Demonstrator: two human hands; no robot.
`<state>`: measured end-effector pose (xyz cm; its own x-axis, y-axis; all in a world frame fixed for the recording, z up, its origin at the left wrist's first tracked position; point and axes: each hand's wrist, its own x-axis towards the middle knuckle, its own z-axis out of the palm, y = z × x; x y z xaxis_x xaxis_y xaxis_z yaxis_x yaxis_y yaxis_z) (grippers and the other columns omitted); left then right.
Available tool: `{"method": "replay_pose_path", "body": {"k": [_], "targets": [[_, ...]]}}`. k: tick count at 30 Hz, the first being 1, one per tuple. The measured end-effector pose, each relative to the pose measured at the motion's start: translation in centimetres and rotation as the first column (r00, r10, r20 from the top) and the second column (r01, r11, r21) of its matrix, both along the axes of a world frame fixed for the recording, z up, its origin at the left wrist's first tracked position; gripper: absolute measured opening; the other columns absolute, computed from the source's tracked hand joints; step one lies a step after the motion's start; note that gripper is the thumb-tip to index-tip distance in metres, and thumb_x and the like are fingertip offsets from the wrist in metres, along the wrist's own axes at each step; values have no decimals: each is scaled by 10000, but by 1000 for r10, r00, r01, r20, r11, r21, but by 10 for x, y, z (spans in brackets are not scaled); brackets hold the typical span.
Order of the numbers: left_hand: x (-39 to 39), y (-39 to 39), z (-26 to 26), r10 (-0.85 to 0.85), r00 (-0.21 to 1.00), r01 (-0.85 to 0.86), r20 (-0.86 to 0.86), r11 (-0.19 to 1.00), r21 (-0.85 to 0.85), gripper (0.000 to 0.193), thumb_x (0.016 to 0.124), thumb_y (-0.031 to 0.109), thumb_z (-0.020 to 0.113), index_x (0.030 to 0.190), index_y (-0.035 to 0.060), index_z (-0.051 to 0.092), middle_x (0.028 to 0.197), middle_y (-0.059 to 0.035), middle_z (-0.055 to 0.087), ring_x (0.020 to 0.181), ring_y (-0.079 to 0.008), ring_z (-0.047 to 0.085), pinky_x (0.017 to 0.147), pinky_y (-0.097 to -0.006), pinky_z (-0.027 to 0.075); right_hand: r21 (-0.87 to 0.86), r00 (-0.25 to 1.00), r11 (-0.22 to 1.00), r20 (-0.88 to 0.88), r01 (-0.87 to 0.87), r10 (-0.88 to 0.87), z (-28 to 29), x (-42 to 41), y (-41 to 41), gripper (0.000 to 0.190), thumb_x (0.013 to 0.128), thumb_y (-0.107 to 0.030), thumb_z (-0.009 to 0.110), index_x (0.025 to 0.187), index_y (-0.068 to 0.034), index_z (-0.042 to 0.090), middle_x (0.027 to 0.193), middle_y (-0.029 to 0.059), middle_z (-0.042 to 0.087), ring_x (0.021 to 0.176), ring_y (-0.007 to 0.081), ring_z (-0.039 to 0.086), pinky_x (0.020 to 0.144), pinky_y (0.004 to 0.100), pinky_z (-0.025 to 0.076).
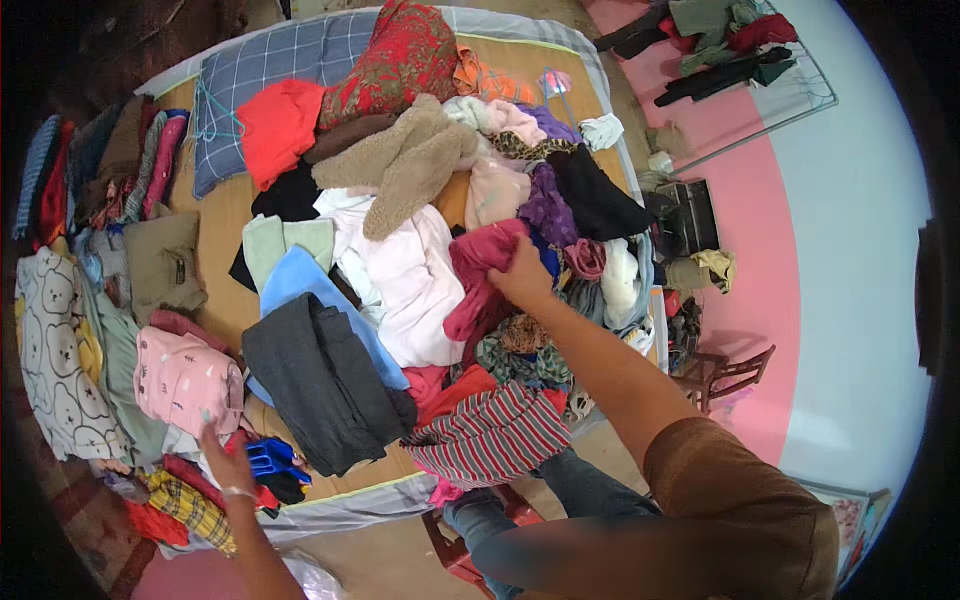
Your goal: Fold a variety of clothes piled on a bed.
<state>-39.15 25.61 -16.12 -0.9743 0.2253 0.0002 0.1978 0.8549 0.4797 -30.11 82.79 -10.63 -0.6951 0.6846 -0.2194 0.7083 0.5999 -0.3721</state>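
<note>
My right hand [521, 274] grips a dark pink garment [484, 259] at the right of a white garment [416, 277] in the middle of the pile. My left hand [225, 461] is low at the left, fingers apart, just below a folded pink printed garment [187, 375]; whether it touches the cloth I cannot tell. Folded dark grey trousers [322, 382] lie over a light blue cloth [307, 277] between the hands. A red, grey and white striped garment [491, 435] hangs at the near edge. A tan fleece garment [405, 157] lies on the pile's far part.
A blue checked pillow [300, 60] and a red patterned bundle [397, 60] lie on the bed's far side [525, 49]. Folded clothes, among them a brown one [165, 259], line the left. A metal clothes rack [814, 67] and a wooden chair [724, 375] stand at the right.
</note>
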Motion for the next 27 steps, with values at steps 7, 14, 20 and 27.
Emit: {"method": "replay_pose_path", "body": {"k": [7,14,20,27], "targets": [[172,53,37,104,983,-129,149,977,172,304,749,44,592,1045,-1,535,1041,-170,540,1002,-344,499,874,-395,391,83,852,861,-125,-502,509,12,-17,44,764,601,-304,753,1228,-27,416,1207,206,478,1132,366,455,949,411,381],[245,164,59,63,961,-133,270,959,250,268,738,-17,588,997,49,563,1046,-98,560,998,-235,527,811,-334,422,-129,521,569,278,-812,807,14,-34,70,612,593,-334,767,1095,-73,534,935,154,612,920,362,567,831,437,431],[237,282,116,-106,909,-136,404,839,526,231,710,20,651,935,17,597,963,-145,588,929,-295,559,852,-363,418,-416,820,726,-436,-548,370,115,41,89,357,700,-239,751,972,-49,620,873,72,648,792,207,617,720,352,494],[188,417,220,-277,955,127,104,702,701,571,685,192,761,1141,-37,504,1063,-124,575,1011,-271,535,926,-347,390,-871,874,233,-469,-433,-128,249,97,109,432,758,-170,722,1123,-10,553,1022,71,624,897,161,607,810,313,509]]}}
